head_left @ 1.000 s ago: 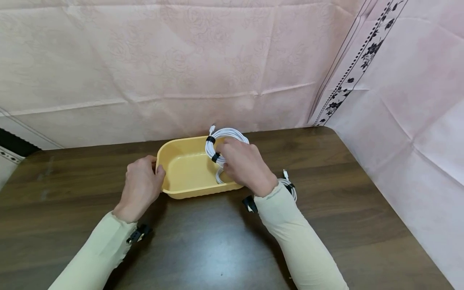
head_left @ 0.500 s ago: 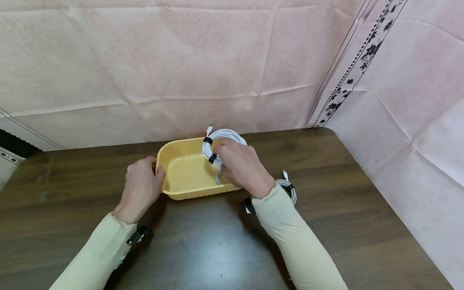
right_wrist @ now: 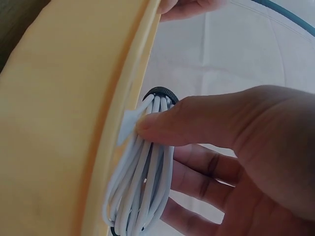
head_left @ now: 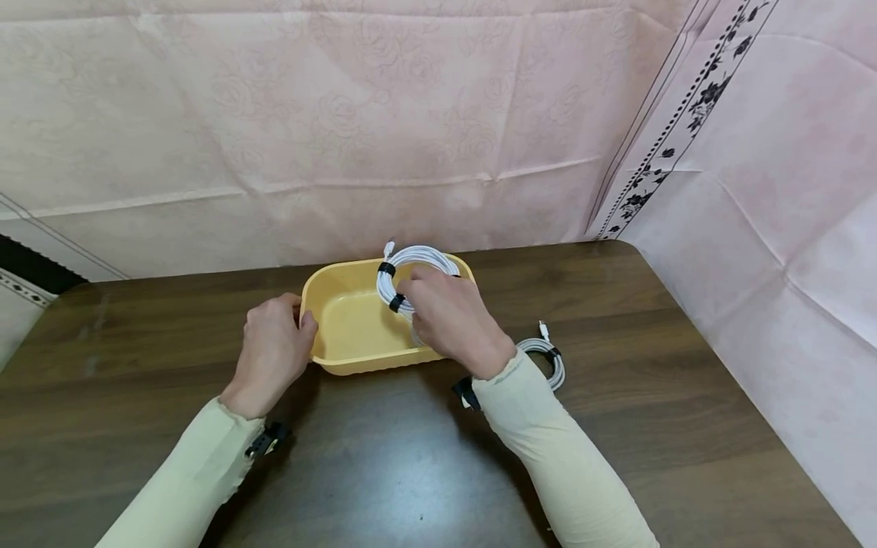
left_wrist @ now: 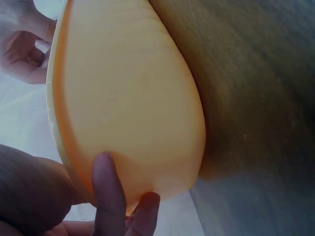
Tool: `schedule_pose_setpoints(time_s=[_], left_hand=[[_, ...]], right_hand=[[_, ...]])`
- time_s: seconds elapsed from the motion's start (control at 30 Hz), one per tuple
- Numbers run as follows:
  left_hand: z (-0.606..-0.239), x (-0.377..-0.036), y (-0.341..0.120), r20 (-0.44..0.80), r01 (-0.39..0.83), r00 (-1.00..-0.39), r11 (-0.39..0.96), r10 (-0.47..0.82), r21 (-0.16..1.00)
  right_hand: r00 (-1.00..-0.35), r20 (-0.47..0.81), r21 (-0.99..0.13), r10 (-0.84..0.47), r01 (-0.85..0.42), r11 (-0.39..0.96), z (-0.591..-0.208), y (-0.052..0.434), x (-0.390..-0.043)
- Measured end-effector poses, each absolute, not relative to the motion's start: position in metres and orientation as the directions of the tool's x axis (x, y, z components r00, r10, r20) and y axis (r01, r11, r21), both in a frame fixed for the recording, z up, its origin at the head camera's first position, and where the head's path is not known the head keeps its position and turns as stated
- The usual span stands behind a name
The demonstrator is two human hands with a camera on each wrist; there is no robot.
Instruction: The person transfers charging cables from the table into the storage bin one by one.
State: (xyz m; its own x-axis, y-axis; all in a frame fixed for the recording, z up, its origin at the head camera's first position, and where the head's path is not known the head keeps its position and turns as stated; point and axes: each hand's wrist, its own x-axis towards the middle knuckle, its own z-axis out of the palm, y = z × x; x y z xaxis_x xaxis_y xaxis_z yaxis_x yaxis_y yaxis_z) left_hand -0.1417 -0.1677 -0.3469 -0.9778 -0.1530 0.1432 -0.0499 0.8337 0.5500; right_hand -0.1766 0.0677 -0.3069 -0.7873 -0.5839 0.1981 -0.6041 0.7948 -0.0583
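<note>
A yellow plastic tub (head_left: 349, 335) sits on the dark wooden table (head_left: 384, 457). My left hand (head_left: 274, 352) grips the tub's left end, thumb over the rim; its fingers (left_wrist: 110, 196) curl round the tub's outer wall (left_wrist: 133, 108). My right hand (head_left: 448, 320) holds a coiled white cable (head_left: 404, 266) bound with black ties, over the tub's right part. In the right wrist view the thumb (right_wrist: 197, 123) presses the coil (right_wrist: 147, 172) against the tub's rim (right_wrist: 128, 113). A second coiled white cable (head_left: 548, 358) lies on the table to the right of my right wrist.
Pink patterned cloth (head_left: 342, 122) hangs behind the table and along its right side (head_left: 774, 228). The table's rounded far right corner (head_left: 626, 247) lies close to the cloth. Bare tabletop stretches in front of the tub and at the far left.
My right hand has carried the coiled cable a little to the left and lower into the tub. The left hand stays on the tub's left end.
</note>
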Motion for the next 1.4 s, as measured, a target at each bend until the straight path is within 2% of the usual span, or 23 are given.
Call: schedule_pose_setpoints(time_s=[0.47, 1.03, 1.4], left_hand=[[-0.348, -0.142, -0.167, 0.164, -0.044, -0.974, 0.837, -0.158, 0.546], [-0.346, -0.142, -0.165, 0.125, -0.074, -0.978, 0.839, -0.167, 0.539], [-0.347, -0.143, -0.165, 0.13, -0.078, -0.976, 0.843, -0.172, 0.532]], right_hand=[[-0.759, 0.215, -0.012, -0.615, -0.631, 0.775, -0.311, 0.061, -0.174], [-0.736, 0.248, 0.016, -0.63, -0.647, 0.763, -0.314, 0.054, -0.171], [-0.749, 0.22, 0.008, -0.625, -0.639, 0.769, -0.314, 0.051, -0.168]])
